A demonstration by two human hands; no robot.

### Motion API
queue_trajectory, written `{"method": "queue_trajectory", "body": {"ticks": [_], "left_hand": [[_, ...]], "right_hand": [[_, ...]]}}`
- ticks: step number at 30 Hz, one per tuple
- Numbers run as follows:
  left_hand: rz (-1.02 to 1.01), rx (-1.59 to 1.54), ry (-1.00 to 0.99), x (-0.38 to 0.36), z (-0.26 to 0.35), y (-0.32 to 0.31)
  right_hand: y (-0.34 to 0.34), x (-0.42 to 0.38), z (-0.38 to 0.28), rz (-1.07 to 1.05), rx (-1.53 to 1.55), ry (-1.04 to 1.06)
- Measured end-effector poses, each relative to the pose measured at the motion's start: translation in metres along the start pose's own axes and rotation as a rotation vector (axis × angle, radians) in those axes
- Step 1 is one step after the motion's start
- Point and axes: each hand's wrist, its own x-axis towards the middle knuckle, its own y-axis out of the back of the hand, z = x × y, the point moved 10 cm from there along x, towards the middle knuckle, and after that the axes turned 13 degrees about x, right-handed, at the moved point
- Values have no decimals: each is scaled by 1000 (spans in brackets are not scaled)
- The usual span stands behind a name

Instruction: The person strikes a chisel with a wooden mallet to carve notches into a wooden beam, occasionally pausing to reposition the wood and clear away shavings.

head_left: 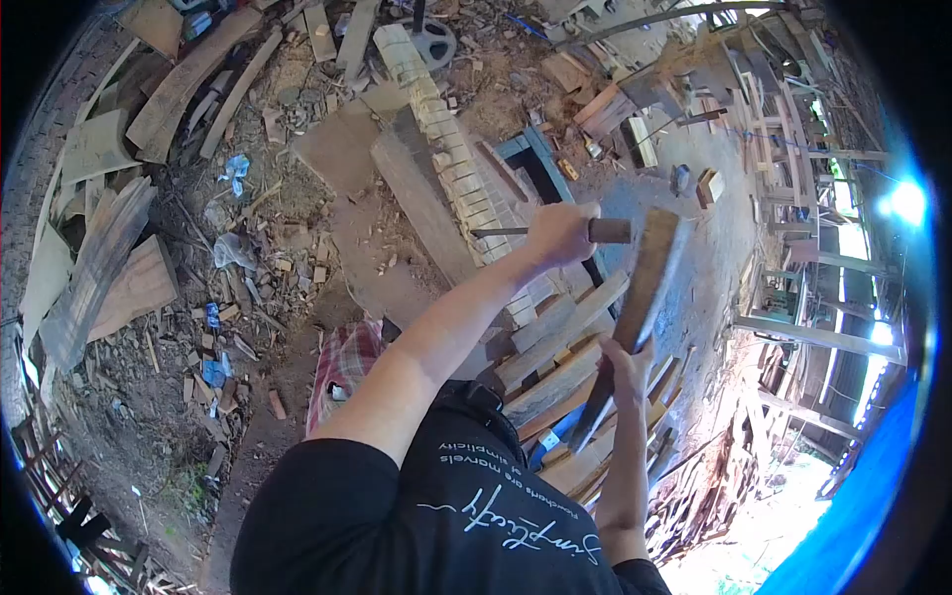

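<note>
My left hand is closed round a chisel; its brown wooden handle end sticks out to the right and its thin dark shaft points left. The tip of the shaft lies over a long wooden beam with a row of cuts across it. In my right hand is a long, thick length of wood, slightly blurred, gripped near its lower middle. Its broad upper end stands just right of the chisel handle, with a small gap visible between them.
Beside the beam lie a wide plank and a blue-grey frame. Several boards are stacked near my body. Wood scraps and litter cover the ground at left, with curved slabs. A checked cloth lies by my left arm.
</note>
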Motion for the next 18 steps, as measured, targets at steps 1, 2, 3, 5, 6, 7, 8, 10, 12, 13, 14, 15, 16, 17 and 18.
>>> {"method": "queue_trajectory", "body": {"ticks": [1,2,3,5,6,7,8,10,12,13,14,15,16,17,18], "left_hand": [[-5,-2,1,-2,-1,-3],[-32,18,5,-3,-2,-9],[-59,31,2,-3,4,-15],[-89,93,-42,-5,7,-27],[-119,158,-84,-6,8,-37],[-112,158,-88,-6,4,-46],[-140,181,-90,-7,-3,-60],[-166,203,-88,-9,-1,-57],[-88,159,-119,-14,8,-38],[-100,158,-116,-17,12,-29],[-29,103,-133,-19,19,-10],[46,49,-150,-20,26,9],[64,27,-141,-20,30,21],[65,28,-140,-21,31,26],[84,2,-136,-23,31,32]], "right_hand": [[5,-6,-10,46,72,26],[12,-11,-16,99,145,54],[21,-15,-18,115,141,56],[26,-17,-30,103,84,144],[21,-23,-33,103,73,110],[21,-23,-28,104,73,119],[20,-22,-22,81,53,190],[10,-29,-25,32,77,231],[7,-40,-34,26,129,190],[6,-45,-32,24,181,146],[17,-41,-24,30,178,245],[17,-45,-26,31,182,239],[19,-49,-30,45,202,210],[21,-52,-34,58,221,184],[20,-55,-38,55,220,186]]}}
